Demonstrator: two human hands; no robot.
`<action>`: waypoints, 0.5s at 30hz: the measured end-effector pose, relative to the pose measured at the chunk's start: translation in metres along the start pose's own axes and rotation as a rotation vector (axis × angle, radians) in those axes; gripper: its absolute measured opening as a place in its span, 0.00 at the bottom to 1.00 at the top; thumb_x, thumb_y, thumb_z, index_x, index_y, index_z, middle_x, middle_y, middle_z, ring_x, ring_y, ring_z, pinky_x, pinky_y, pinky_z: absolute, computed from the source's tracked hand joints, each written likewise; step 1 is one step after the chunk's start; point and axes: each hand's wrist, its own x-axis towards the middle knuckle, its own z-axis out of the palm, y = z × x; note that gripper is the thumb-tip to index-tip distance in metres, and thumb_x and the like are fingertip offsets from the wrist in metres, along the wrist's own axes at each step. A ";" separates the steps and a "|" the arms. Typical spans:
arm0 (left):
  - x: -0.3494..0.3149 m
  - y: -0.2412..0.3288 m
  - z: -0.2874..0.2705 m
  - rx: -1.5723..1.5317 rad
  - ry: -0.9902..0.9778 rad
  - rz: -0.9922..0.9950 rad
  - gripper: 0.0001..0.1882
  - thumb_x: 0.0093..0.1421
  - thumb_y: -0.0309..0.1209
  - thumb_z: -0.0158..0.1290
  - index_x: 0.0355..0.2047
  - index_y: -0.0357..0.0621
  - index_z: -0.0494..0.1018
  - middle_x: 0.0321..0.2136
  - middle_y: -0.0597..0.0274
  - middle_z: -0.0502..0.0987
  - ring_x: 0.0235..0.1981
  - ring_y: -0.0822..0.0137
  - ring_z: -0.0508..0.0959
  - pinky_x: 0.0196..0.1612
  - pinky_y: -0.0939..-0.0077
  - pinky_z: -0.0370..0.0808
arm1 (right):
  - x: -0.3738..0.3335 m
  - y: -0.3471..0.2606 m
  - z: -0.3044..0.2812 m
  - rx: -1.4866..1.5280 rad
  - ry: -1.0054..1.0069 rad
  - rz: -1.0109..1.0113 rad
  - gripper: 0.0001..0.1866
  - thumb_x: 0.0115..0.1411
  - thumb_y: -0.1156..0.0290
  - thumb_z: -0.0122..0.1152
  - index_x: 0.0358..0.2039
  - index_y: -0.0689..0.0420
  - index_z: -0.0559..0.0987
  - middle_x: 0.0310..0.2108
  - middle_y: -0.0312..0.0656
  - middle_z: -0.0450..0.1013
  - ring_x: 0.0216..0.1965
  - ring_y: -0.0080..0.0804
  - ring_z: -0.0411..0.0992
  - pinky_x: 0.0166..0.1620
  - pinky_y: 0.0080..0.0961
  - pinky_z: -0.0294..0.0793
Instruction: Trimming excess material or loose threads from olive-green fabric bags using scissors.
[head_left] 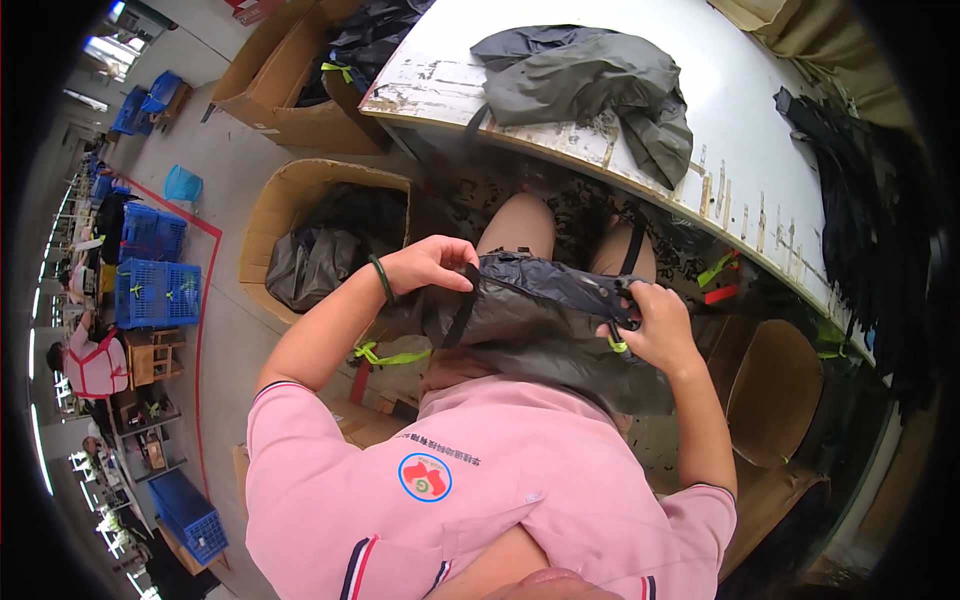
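Across my lap lies a dark olive-grey fabric piece (pixel 520 320) with a navy edge band (pixel 545 275) along its far side. My left hand (pixel 437 264) pinches a black strap (pixel 462 318) near the left end of this band. In my right hand (pixel 655 325) is a pair of scissors (pixel 605 292), its fingers wrapped round the dark handles. The blades point left, over the navy band. A yellow-green tie hangs by the handles. My left hand wears a dark green bangle (pixel 381 279) at the wrist.
A worn white table (pixel 740 100) stands ahead, bearing a crumpled olive-grey piece (pixel 590 85) and black strips (pixel 850 200) at its right end. Cardboard boxes (pixel 265 215) with dark fabric stand at left; another box (pixel 775 385) is at right. Far left, a person (pixel 95 360) sits near blue crates (pixel 157 293).
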 end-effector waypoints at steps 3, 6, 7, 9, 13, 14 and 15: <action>-0.002 0.003 0.007 -0.017 -0.004 0.020 0.11 0.53 0.20 0.60 0.36 0.42 0.74 0.32 0.72 0.76 0.35 0.80 0.73 0.43 0.84 0.70 | 0.026 -0.025 0.013 -0.038 -0.073 -0.110 0.31 0.38 0.41 0.73 0.27 0.56 0.74 0.24 0.41 0.72 0.31 0.42 0.72 0.36 0.35 0.67; -0.003 0.006 0.009 0.019 -0.008 0.007 0.11 0.53 0.22 0.62 0.36 0.42 0.74 0.32 0.73 0.76 0.34 0.81 0.72 0.41 0.85 0.70 | 0.043 -0.039 0.017 -0.042 -0.108 -0.158 0.32 0.37 0.40 0.72 0.28 0.57 0.75 0.25 0.42 0.73 0.32 0.42 0.73 0.37 0.34 0.66; -0.004 0.008 0.011 0.028 -0.004 0.006 0.11 0.53 0.22 0.62 0.36 0.42 0.74 0.30 0.74 0.75 0.33 0.82 0.71 0.39 0.85 0.69 | 0.047 -0.042 0.019 -0.034 -0.105 -0.174 0.32 0.37 0.40 0.72 0.28 0.57 0.75 0.25 0.42 0.73 0.32 0.42 0.73 0.37 0.34 0.66; -0.004 0.009 0.011 0.041 -0.001 0.006 0.10 0.53 0.22 0.62 0.36 0.42 0.74 0.30 0.74 0.75 0.32 0.82 0.71 0.39 0.85 0.69 | 0.052 -0.050 0.016 -0.048 -0.150 -0.172 0.32 0.37 0.40 0.72 0.27 0.57 0.75 0.25 0.42 0.73 0.33 0.42 0.73 0.38 0.34 0.66; -0.003 0.008 0.010 0.059 -0.013 -0.004 0.10 0.53 0.22 0.61 0.36 0.41 0.74 0.29 0.74 0.74 0.31 0.82 0.71 0.38 0.86 0.68 | 0.058 -0.057 0.014 -0.071 -0.215 -0.171 0.31 0.38 0.41 0.72 0.27 0.57 0.75 0.25 0.43 0.74 0.33 0.41 0.74 0.39 0.34 0.66; -0.002 0.008 0.010 0.056 -0.012 -0.002 0.10 0.53 0.22 0.61 0.36 0.41 0.74 0.29 0.74 0.74 0.31 0.82 0.71 0.38 0.86 0.68 | 0.059 -0.059 0.013 -0.073 -0.218 -0.172 0.31 0.38 0.41 0.72 0.27 0.57 0.75 0.25 0.43 0.74 0.33 0.41 0.74 0.39 0.34 0.66; -0.002 0.008 0.011 0.067 -0.019 0.001 0.10 0.53 0.22 0.61 0.35 0.41 0.74 0.29 0.74 0.74 0.31 0.82 0.71 0.38 0.86 0.69 | 0.059 -0.060 0.012 -0.071 -0.218 -0.180 0.31 0.38 0.41 0.72 0.27 0.57 0.75 0.25 0.43 0.74 0.33 0.42 0.74 0.39 0.34 0.66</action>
